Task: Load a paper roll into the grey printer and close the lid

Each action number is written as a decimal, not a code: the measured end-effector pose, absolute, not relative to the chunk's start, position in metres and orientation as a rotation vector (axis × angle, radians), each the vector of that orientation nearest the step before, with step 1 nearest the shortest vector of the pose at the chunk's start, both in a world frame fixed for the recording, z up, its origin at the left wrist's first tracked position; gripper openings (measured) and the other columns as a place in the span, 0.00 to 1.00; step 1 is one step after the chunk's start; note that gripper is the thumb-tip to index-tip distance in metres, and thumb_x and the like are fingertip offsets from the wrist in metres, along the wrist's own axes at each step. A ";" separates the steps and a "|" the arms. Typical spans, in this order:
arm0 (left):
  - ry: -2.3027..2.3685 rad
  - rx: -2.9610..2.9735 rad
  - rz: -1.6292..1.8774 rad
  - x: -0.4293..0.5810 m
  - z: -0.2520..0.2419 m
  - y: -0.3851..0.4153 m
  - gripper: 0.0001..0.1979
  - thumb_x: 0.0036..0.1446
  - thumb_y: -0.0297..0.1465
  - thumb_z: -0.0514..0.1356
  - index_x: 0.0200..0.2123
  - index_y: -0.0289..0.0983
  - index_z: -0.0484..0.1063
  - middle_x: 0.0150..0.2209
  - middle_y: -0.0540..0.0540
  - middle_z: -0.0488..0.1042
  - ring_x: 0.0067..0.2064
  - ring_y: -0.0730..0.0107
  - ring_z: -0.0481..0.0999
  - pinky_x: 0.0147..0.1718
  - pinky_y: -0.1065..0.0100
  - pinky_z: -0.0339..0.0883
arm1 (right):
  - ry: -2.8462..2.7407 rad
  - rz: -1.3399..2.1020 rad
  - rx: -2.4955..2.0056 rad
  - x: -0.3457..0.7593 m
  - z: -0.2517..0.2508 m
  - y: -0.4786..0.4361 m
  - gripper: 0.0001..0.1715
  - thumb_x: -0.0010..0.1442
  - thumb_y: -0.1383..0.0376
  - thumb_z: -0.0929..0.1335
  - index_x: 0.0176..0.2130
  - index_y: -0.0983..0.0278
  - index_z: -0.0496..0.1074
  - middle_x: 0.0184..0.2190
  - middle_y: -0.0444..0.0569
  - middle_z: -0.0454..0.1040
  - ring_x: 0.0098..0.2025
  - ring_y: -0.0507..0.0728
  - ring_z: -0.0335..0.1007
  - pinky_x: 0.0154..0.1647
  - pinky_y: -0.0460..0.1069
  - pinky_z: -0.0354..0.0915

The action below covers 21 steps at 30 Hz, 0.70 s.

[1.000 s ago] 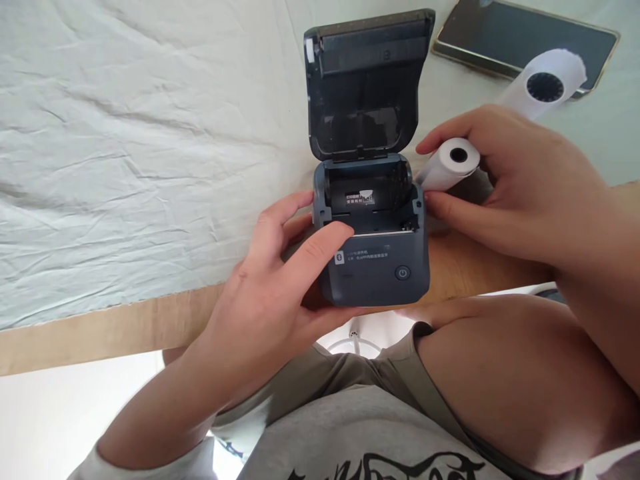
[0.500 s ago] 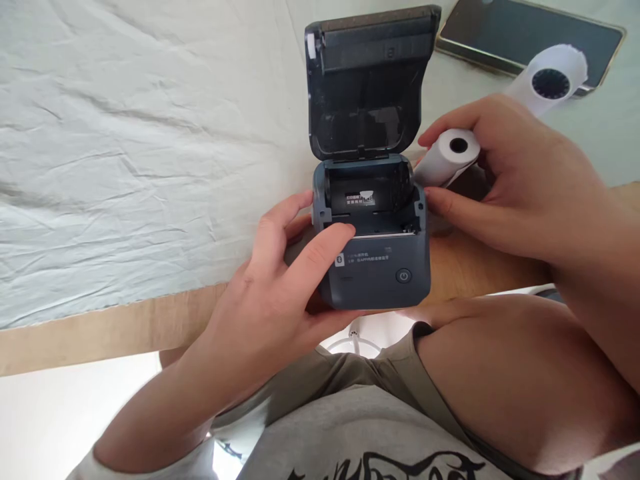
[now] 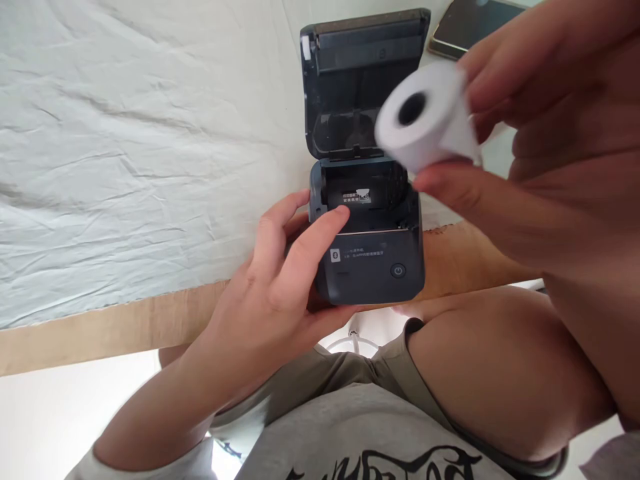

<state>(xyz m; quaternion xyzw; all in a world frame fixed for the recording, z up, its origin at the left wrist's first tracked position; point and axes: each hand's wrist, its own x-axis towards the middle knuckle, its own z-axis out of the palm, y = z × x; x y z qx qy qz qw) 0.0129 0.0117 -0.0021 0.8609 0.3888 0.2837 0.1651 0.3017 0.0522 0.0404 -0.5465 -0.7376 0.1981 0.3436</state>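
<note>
A dark blue-grey label printer (image 3: 370, 273) sits at the table's front edge with its black lid (image 3: 363, 87) swung up. Its paper compartment lies exposed, and only a small white printed label shows inside. My left hand (image 3: 280, 267) grips the printer's left side, the thumb resting over the compartment's front edge. Above the right part of the printer, my right hand (image 3: 530, 147) pinches a white paper roll (image 3: 445, 113) between thumb and fingers. The roll is tilted, slightly blurred, with its dark core hole facing left. It covers part of the lid and compartment.
A dark phone (image 3: 465, 27) lies on the table at the back right, partly behind my right hand. A pale wrinkled cloth (image 3: 150, 153) covers the table, with a bare wooden edge (image 3: 125, 330) along the front.
My right hand has lifted the paper roll from beside the printer, up toward the camera. The printer has shifted slightly left, and my left thumb has slid a little upward.
</note>
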 end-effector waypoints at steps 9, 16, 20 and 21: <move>0.992 2.420 0.897 0.008 -0.004 0.012 0.40 0.76 0.46 0.73 0.81 0.44 0.63 0.77 0.28 0.73 0.75 0.39 0.82 0.64 0.44 0.90 | -2.247 0.282 -1.377 0.276 0.054 0.067 0.08 0.78 0.58 0.69 0.45 0.56 0.77 0.37 0.38 0.80 0.39 0.52 0.77 0.53 0.56 0.78; 1.045 2.410 0.776 0.007 0.001 0.010 0.36 0.79 0.44 0.69 0.82 0.46 0.61 0.80 0.29 0.71 0.78 0.38 0.79 0.67 0.40 0.88 | -2.233 0.334 -1.400 0.274 0.052 0.063 0.18 0.83 0.57 0.67 0.42 0.57 0.81 0.43 0.39 0.88 0.45 0.56 0.86 0.55 0.59 0.82; 1.055 2.417 0.780 0.006 0.001 0.010 0.41 0.78 0.46 0.70 0.84 0.43 0.57 0.79 0.28 0.71 0.78 0.38 0.80 0.67 0.42 0.88 | -2.268 0.305 -1.329 0.277 0.059 0.056 0.15 0.83 0.58 0.68 0.43 0.56 0.82 0.46 0.40 0.88 0.48 0.55 0.86 0.51 0.57 0.82; 1.061 2.406 0.777 0.006 0.001 0.010 0.43 0.78 0.47 0.70 0.84 0.43 0.56 0.79 0.29 0.71 0.78 0.38 0.79 0.68 0.43 0.87 | -2.274 0.322 -1.296 0.279 0.060 0.054 0.13 0.82 0.59 0.69 0.43 0.56 0.81 0.45 0.40 0.87 0.46 0.54 0.84 0.47 0.56 0.80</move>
